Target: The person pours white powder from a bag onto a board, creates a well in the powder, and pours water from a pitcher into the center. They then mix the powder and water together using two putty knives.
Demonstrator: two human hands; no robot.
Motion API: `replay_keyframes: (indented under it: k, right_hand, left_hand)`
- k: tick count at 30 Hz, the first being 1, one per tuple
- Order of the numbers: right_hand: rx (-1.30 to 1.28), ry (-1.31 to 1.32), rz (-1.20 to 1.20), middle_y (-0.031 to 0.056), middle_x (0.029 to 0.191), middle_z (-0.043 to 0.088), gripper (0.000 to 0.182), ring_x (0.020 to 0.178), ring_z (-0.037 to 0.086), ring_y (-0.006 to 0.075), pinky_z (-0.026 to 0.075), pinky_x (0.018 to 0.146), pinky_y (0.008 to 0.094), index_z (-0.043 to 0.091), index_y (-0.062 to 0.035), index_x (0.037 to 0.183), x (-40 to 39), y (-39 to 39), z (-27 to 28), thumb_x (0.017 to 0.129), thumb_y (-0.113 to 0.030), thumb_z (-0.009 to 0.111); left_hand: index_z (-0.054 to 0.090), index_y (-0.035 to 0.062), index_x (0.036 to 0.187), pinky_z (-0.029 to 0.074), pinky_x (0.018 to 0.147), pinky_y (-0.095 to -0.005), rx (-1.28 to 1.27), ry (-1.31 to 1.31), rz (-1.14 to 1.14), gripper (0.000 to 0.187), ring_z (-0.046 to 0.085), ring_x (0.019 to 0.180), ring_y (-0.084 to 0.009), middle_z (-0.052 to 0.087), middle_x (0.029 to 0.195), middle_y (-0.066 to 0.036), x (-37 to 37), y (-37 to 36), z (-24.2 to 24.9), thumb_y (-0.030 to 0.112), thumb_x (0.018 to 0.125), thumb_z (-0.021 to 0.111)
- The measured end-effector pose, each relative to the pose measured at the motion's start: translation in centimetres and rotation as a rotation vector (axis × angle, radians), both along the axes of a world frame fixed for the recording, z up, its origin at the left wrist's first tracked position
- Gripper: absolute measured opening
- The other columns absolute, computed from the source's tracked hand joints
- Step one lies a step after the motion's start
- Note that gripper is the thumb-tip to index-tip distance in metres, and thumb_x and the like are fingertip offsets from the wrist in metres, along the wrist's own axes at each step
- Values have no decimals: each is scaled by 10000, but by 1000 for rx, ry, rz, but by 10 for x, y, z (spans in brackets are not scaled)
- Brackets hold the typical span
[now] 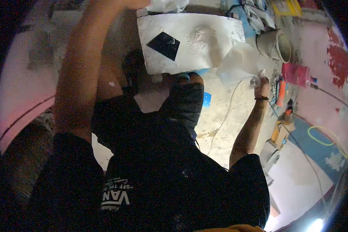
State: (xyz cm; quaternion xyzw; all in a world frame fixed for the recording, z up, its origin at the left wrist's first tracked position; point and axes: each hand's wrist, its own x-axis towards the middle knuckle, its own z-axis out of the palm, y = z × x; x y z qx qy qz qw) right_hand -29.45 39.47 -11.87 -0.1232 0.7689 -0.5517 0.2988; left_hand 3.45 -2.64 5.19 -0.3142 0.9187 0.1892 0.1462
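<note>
My right hand [262, 88] is closed on the gathered edge of a translucent plastic bag [239, 62], which hangs over the right end of a white board [150, 63]. On that board lie a black square piece [164, 45] and a low mound of white powder [203, 40]. My left hand [137, 3] reaches to the top edge of the view, close to a white plastic bag [168, 5]. Its fingers are cut off by the frame, so I cannot see what they do.
A grey bucket [273, 44] stands right of the board, beside a pink transparent bottle [296, 75] and an orange-handled tool [281, 92]. A thin cable [224, 120] runs over the floor. A yellow hose loop [321, 136] and a small blue card [207, 99] lie farther out.
</note>
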Motion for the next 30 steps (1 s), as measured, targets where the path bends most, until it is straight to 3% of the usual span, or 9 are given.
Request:
replay_keyframes:
  k: [1,4,6,8,10,11,12,21,30]
  right_hand:
    - [-148,-63,14,63,818,554,243,664,516,185,428,556,294,517,-56,976,6,19,3,798,-211,462]
    - [-368,-102,-277,100,883,551,370,735,515,226,427,603,310,454,-128,1131,43,52,5,797,-286,445]
    - [-566,-133,-384,80,816,538,240,667,499,196,409,550,306,486,-167,1010,64,77,-2,836,-324,435]
    - [-656,-195,-424,58,818,551,205,682,517,195,445,673,359,505,-88,947,79,113,-9,852,-250,423]
    - [-739,-175,-728,60,813,553,217,674,512,196,440,680,351,513,-109,946,106,131,-13,859,-285,422]
    - [-824,-193,-610,67,814,555,211,672,511,193,435,675,349,520,-127,942,107,165,-39,861,-298,426]
    - [-747,-246,-881,68,795,554,229,669,509,192,430,638,333,517,-128,953,119,168,-39,856,-316,430]
    - [-366,-30,-1448,75,772,575,408,620,502,216,404,518,339,573,-30,937,150,289,-171,796,-410,522]
    - [-389,-5,-1574,146,840,577,393,661,545,283,438,494,433,555,14,963,174,316,-158,782,-332,506]
  left_hand:
    - [506,-23,1058,447,751,-369,-144,246,-132,350,568,879,-297,572,990,-199,7,2,-16,144,751,518]
    - [463,1,1115,441,761,-361,-115,209,-149,418,565,870,-273,573,980,-180,11,-14,-52,175,748,559]
    - [420,25,1173,435,771,-352,-79,178,-136,498,562,861,-248,574,971,-160,6,-38,-68,207,746,600]
    - [395,40,1208,429,782,-350,40,141,-129,559,559,852,-238,580,955,-149,14,-69,-83,242,741,625]
    - [388,40,1216,424,788,-348,114,94,-133,578,557,853,-237,587,942,-144,28,-94,-95,262,739,628]
    - [385,37,1217,422,789,-344,81,73,-142,580,557,858,-233,588,939,-140,34,-96,-90,262,741,627]
    - [385,37,1217,422,789,-344,52,56,-177,580,557,858,-233,588,939,-140,34,-86,-74,262,741,627]
    - [371,65,1232,403,836,-339,61,11,-231,523,554,903,-239,534,1087,-159,12,-13,-44,200,777,592]
    - [364,94,1224,403,818,-420,239,-115,-529,521,509,952,-371,519,1073,-200,1,114,-20,167,756,580]
